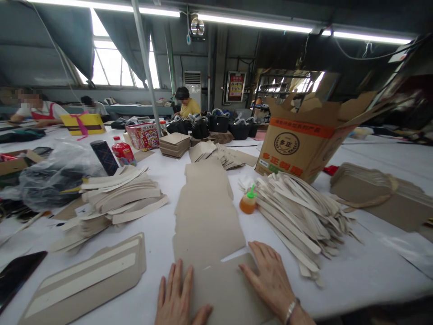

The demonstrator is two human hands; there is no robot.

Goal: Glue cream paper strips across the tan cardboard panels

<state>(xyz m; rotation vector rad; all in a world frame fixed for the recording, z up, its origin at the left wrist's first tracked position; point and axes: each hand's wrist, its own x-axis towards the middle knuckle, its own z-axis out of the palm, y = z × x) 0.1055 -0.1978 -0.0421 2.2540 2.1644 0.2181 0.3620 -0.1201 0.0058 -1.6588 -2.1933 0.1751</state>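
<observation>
Both hands lie on a grey-beige board (230, 289) at the front of the white table. My left hand (177, 293) is spread flat at the board's left edge and holds nothing. My right hand (270, 280), with a bracelet at the wrist, rests with fingers apart on the board's right side, also holding nothing. Beyond them a column of similar boards (209, 207) runs away from me. A small bottle of amber liquid with a green nozzle (248, 203) stands right of the column, beside a heap of pale strips (301, 216).
Stacked curved pieces (122, 194) and boards with pale strips on top (91, 275) lie left, near a dark phone (16, 275). A tall open carton (297, 140) stands back right; more boards (382, 194) lie at right. Other people sit at the back.
</observation>
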